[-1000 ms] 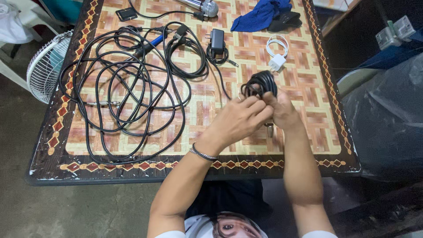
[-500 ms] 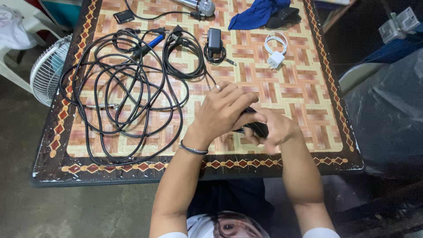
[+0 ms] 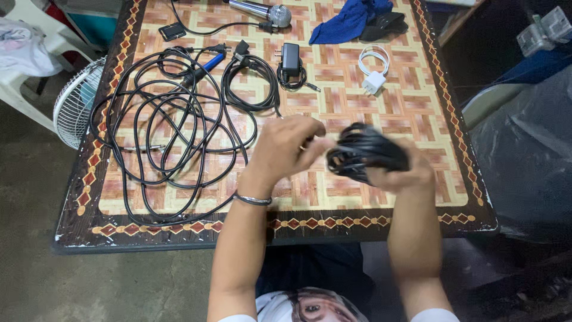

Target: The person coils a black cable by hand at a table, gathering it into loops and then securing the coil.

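My right hand [image 3: 400, 173] grips a bundle of coiled black cable [image 3: 363, 154] above the near middle of the patterned table [image 3: 381, 220]. My left hand [image 3: 285, 149], with a thin bracelet on the wrist, is curled just left of the bundle and its fingertips meet the cable's loose end; the hand is blurred. A big loose tangle of black cable [image 3: 173, 128] sprawls over the table's left half, apart from both hands.
At the far side lie a microphone [image 3: 265, 12], a black power adapter [image 3: 291, 58], a white charger with cable [image 3: 374, 71], a blue cloth [image 3: 348, 19], and a blue-handled tool [image 3: 205, 64]. A white fan [image 3: 76, 101] stands left; dark plastic sheeting [image 3: 524, 149] on the right.
The coiled bundle dropped low toward the table edge under both hands, then turned up again in my right hand. My left hand has slid off to its left side.
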